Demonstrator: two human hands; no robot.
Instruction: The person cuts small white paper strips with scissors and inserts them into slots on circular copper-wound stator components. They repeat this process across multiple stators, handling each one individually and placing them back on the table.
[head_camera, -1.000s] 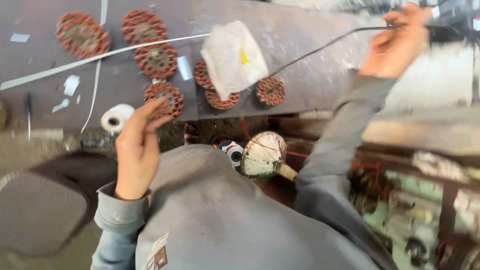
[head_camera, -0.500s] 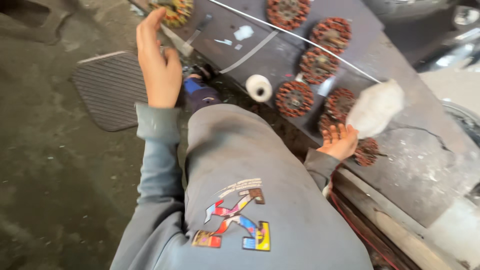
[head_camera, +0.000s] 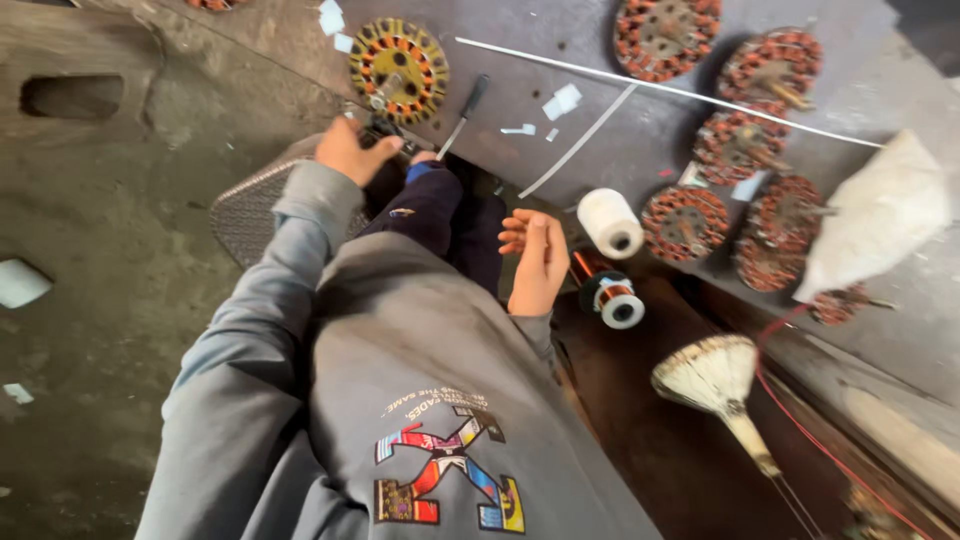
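My left hand (head_camera: 348, 150) is closed around a small dark tool (head_camera: 386, 131) at the edge of the grey workbench (head_camera: 520, 60), just below a round unwound motor stator (head_camera: 398, 68) with yellow slots. A black-handled screwdriver (head_camera: 462, 113) lies beside that stator. My right hand (head_camera: 536, 260) is held palm up with its fingers spread and holds nothing. It is next to a copper wire spool (head_camera: 610, 296) and a white thread spool (head_camera: 610, 222). My grey sweatshirt fills the lower middle.
Several copper-wound stators (head_camera: 680, 222) lie on the bench at the right, with a white bag (head_camera: 880, 215) and a long white strip (head_camera: 660, 86). A pale cone-shaped brush (head_camera: 715, 375) lies lower right. A metal mesh seat (head_camera: 250, 215) stands on the concrete floor at the left.
My right hand has left the stators by the white bag and come back beside the spools, now spread. My left hand has dropped to the bench edge and closed on the dark tool. The view swung.
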